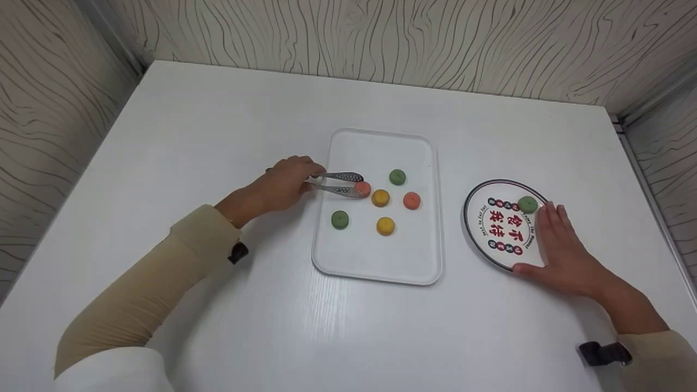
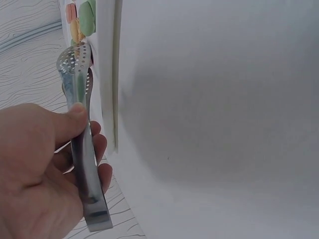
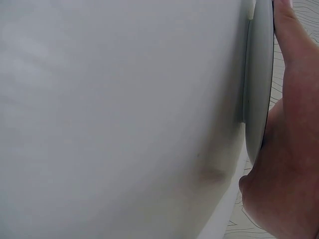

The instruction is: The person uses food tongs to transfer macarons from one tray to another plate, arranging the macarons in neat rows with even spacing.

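My left hand [image 1: 288, 182] grips metal tongs [image 2: 82, 144] with perforated tips, the thumb on one arm and the fingers on the other. The tips stand around a pink macaron [image 1: 362, 189] on a white rectangular tray [image 1: 375, 267]. Whether both tips touch it, I cannot tell. Also on the tray are two green macarons [image 1: 397, 177], two yellow ones [image 1: 385, 226] and another pink one [image 1: 412, 200]. Over on the right, my right hand [image 1: 566, 261] rests against the rim of a round plate [image 3: 260, 84], fingers straight and thumb spread. A green macaron [image 1: 527, 204] lies on that plate, near the fingertips.
Tray and plate stand apart on a white table [image 1: 381, 337], with a strip of tabletop between them. Wood-patterned panels [image 1: 381, 38] rise behind the table and at both sides. Red and dark printed characters [image 1: 505, 226] mark the plate's face.
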`<state>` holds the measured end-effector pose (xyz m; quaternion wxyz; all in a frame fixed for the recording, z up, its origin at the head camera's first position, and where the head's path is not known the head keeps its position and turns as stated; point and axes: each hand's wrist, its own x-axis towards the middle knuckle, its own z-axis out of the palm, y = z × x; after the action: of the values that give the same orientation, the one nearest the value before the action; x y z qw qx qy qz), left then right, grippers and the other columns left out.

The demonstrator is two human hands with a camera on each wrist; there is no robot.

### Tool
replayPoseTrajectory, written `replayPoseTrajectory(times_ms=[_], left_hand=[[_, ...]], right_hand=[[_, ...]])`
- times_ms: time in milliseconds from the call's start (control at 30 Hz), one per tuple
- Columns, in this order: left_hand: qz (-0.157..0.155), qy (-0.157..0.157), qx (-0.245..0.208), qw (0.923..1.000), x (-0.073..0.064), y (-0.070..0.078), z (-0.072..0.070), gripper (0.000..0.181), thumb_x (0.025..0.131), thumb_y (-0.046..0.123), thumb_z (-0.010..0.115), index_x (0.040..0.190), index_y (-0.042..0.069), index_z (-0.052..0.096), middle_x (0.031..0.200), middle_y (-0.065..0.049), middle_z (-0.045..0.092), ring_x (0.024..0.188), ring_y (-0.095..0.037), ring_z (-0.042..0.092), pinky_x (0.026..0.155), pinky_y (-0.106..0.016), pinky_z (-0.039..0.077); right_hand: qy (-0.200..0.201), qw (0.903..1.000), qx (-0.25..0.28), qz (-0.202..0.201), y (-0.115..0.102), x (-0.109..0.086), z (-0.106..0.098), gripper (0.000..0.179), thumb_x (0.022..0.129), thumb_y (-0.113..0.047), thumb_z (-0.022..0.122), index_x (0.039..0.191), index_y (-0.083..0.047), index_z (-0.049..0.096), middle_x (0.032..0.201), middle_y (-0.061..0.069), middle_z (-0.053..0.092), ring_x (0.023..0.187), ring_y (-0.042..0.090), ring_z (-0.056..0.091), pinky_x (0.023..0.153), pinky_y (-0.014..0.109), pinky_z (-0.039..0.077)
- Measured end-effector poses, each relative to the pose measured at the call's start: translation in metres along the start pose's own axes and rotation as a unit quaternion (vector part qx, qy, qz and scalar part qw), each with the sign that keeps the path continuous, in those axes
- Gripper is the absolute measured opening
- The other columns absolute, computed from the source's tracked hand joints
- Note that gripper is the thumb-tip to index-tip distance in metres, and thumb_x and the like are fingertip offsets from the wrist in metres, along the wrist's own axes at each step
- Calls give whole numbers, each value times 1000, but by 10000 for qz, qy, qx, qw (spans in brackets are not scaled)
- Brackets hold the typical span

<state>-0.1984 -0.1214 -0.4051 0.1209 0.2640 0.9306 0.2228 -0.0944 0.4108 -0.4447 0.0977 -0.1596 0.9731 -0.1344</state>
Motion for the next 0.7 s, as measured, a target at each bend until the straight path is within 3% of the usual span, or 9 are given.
replayPoseTrajectory(times_ms=[167, 700], left_hand=[[177, 34, -67, 9998, 0, -1, 0, 38, 97, -3, 64, 134, 4, 63, 129, -15, 65, 120, -31, 59, 101, -47, 48], [171, 65, 44, 9998, 2, -1, 4, 37, 99, -2, 61, 136, 3, 61, 132, -15, 63, 125, -31, 56, 105, -47, 46]], right_hand=[[19, 10000, -22, -71, 1, 0, 0, 124, 87, -52, 74, 154, 16, -6, 161, 38, -10, 151, 44, -20, 117, 26, -19], [29, 10000, 42, -8, 0, -1, 0, 124, 88, -52, 74, 155, 14, -7, 162, 36, -11, 151, 43, -22, 115, 25, -20]])
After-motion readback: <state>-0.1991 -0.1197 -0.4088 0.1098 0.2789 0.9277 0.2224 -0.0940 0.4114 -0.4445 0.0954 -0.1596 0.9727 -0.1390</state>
